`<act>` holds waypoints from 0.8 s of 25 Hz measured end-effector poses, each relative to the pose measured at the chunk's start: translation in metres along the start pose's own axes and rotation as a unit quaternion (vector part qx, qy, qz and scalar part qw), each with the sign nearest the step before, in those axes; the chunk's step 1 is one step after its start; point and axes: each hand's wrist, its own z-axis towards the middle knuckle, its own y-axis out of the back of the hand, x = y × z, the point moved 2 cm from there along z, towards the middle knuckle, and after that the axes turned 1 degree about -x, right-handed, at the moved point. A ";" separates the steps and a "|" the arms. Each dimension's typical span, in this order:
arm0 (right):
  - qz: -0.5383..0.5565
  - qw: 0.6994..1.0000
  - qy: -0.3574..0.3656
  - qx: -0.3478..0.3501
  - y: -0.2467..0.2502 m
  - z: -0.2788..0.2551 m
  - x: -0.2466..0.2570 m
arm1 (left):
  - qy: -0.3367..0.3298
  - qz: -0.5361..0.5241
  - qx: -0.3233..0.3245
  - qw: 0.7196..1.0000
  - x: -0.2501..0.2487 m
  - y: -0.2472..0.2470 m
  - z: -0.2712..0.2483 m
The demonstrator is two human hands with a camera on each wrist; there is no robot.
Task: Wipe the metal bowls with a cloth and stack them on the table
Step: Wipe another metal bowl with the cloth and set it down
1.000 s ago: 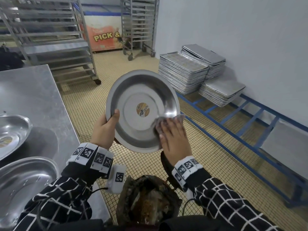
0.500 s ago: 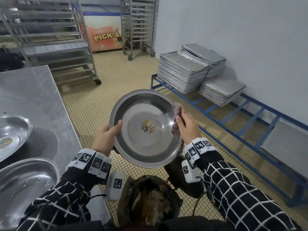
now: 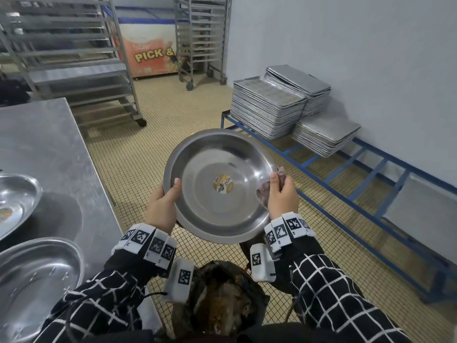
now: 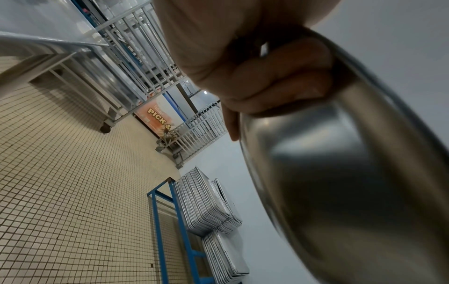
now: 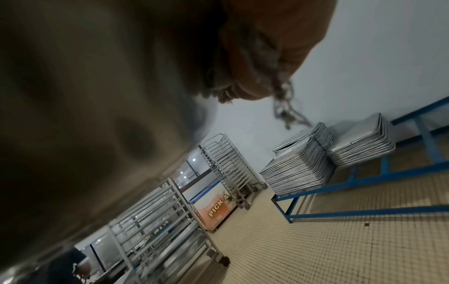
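Note:
I hold a round metal bowl with a gold sticker in its middle, tilted toward me above the tiled floor. My left hand grips its left rim, thumb inside and fingers curled under the outside wall of the bowl. My right hand pinches a greyish cloth over the bowl's right rim. In the right wrist view the frayed cloth sits bunched under my palm, against the blurred bowl. Two more metal bowls lie on the steel table at my left.
A blue metal frame along the right wall carries stacks of baking trays. Wheeled tray racks and an orange chest freezer stand at the back. A dark bag sits on the floor by my legs.
The bowl has come down and tilted flatter. My right hand slid the cloth from the inside lower right up to the right rim, where it now folds over the edge.

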 end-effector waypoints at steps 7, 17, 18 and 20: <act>0.062 0.998 -0.019 -0.019 0.001 -0.018 -0.001 | -0.016 -0.029 -0.002 0.999 0.002 -0.008 -0.002; -0.004 0.989 0.014 0.144 0.029 0.000 -0.006 | 0.202 -0.042 0.165 0.964 -0.003 0.009 0.005; -0.006 0.989 0.007 0.148 0.027 -0.002 -0.007 | 0.203 -0.032 0.151 0.967 -0.002 0.010 0.005; -0.009 0.991 -0.014 0.131 0.024 -0.007 -0.007 | 0.201 -0.020 0.119 0.972 -0.003 0.008 0.004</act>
